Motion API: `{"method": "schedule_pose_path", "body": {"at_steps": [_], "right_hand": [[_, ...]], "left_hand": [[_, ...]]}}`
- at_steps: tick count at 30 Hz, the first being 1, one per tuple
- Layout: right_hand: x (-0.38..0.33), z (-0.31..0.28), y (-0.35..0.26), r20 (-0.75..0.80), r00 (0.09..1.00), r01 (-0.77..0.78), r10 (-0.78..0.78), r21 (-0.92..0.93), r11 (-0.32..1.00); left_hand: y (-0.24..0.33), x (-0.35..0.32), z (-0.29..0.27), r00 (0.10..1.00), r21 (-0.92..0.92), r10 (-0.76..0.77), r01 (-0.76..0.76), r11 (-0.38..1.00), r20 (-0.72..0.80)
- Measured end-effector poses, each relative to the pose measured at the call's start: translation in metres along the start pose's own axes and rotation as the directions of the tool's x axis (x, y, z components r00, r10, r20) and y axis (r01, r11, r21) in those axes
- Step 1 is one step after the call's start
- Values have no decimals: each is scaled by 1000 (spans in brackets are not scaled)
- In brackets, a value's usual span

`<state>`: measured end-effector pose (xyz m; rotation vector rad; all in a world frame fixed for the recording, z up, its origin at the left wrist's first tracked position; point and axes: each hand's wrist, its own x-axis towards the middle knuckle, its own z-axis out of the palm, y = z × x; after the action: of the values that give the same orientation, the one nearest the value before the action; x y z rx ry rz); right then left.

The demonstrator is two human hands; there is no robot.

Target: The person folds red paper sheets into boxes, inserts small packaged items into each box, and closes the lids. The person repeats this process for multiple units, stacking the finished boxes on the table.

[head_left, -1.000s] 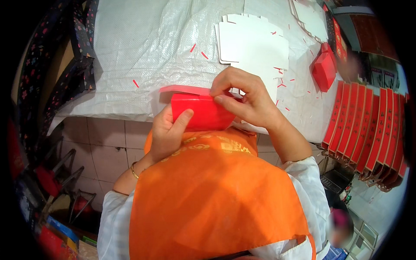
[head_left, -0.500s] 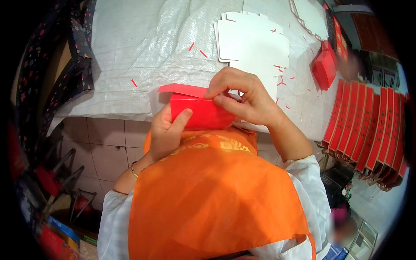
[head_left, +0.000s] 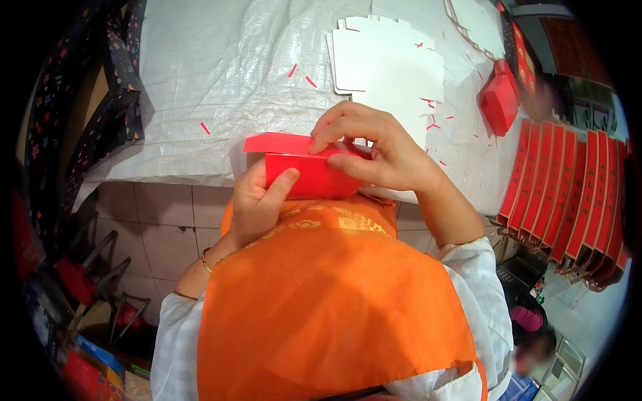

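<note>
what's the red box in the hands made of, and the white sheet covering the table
Red box: looks like thin card with a smooth matte red face; its flap folds along crisp creases. White table cover: seems woven plastic sacking, with a fine grid texture, slight sheen and soft wrinkles.

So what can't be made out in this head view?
- Far side of the small red cardboard box: covered by the right hand.
- Box underside: hidden by the left hand and orange apron.
- Row of flat red folded packets: bent and cut off at the fisheye rim.
- Lower right corner: blurred.
</note>
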<state>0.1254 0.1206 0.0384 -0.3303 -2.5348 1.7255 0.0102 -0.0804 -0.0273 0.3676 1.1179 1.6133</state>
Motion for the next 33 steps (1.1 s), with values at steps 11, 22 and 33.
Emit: {"method": "schedule_pose_path", "body": {"at_steps": [11,22,33], "right_hand": [[-13,13,5,-84,995,38,-45,-86,996],[14,-18,-17,108,994,48,-18,-276,960],[0,-21,13,-523,838,-12,156,268,963]], "left_hand": [[6,0,3,1000,-19,3,-2,1000,31],[29,37,18,991,198,37,-62,978,128],[36,49,14,745,452,648,-529,718,-159]]}}
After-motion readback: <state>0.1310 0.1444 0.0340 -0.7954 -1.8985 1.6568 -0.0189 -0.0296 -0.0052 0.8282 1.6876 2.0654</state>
